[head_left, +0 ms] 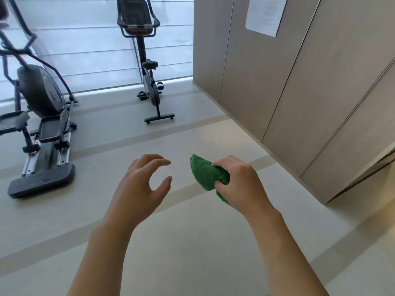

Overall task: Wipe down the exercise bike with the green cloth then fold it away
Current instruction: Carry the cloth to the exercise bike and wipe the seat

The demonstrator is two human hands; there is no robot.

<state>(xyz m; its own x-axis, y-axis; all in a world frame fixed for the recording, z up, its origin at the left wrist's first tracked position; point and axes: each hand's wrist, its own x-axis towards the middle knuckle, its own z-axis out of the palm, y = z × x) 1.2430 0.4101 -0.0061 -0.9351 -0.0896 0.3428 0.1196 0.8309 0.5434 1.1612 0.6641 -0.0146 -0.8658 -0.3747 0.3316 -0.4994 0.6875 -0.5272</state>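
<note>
The exercise bike [149, 82], black with a grey frame, stands upright by the window at the back centre, some way ahead of me. A bunched green cloth [205, 174] is gripped in my right hand [239, 184], which is held out at waist height over the floor. Just left of it my left hand [145, 184] hovers with curled, spread fingers and holds nothing. A gap separates the two hands. Neither hand touches the bike.
An elliptical trainer [40, 124] occupies the left side, its footplate reaching toward me. Beige wall panels [299, 92] run along the right, with a white paper sheet [265, 13] fixed high up. Pale striped floor [192, 242] lies between me and the bike.
</note>
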